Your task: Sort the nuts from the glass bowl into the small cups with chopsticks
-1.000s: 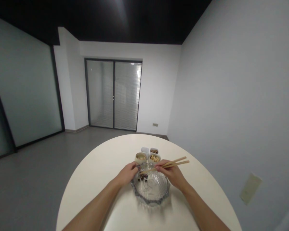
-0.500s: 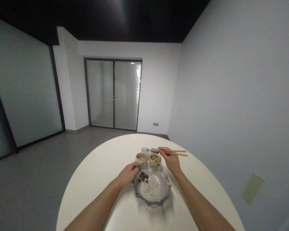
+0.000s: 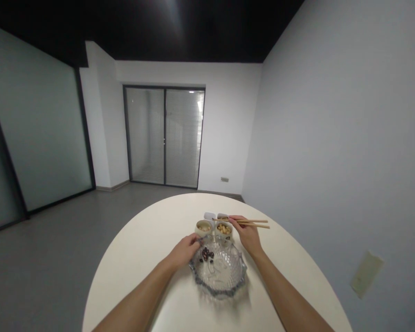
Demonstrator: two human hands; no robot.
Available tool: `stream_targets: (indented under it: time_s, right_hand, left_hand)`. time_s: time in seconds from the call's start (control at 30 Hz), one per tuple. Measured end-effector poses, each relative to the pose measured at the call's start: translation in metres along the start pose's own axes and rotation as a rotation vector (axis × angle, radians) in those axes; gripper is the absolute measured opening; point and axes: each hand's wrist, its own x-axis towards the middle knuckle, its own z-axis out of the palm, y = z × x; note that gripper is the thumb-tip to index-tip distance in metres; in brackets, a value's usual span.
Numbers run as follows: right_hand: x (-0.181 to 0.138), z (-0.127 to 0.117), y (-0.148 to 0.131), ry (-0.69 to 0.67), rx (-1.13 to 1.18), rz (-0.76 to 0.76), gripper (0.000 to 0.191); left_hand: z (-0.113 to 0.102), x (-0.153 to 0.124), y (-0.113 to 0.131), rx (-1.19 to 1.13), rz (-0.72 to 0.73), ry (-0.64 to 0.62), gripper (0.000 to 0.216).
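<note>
A clear glass bowl [image 3: 224, 272] with a scalloped rim stands on the table. A small cluster of dark red-brown beans or dates [image 3: 206, 253] lies inside it toward the far left. My left hand [image 3: 186, 249] grips the bowl's left rim, thumb over the edge. My right hand [image 3: 248, 233] is closed around a pair of wooden chopsticks [image 3: 254, 222], whose tips point left above the small cups. Beneath them is a cup of peanuts [image 3: 224, 229], beside a cup with pale contents [image 3: 204, 228]. Whether the tips hold anything is too small to tell.
Behind the front cups sit a white cup [image 3: 209, 216] and another cup [image 3: 222, 216] partly hidden by the chopsticks. All stand on a round white table [image 3: 141, 249]. A wall [image 3: 314, 138] runs along the right, and glass doors [image 3: 164, 138] are at the back.
My right hand and the chopsticks have dropped slightly toward the cups. My left hand stays on the bowl's rim. The whole view has shifted a little.
</note>
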Motion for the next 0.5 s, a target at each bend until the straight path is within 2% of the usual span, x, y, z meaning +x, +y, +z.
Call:
stream_targets:
  time_s: [0.13,0.5]
  right_hand:
    - [-0.004,-0.001,-0.002,-0.036,0.009,-0.026,0.023]
    - [-0.008,-0.002,-0.013,-0.008,0.002,-0.023,0.025]
  left_hand:
    - [0.001,0.0,0.001,-0.018,0.003,-0.002,0.026]
    - [0.0,-0.003,0.008,-0.004,-0.012,-0.008,0.024]
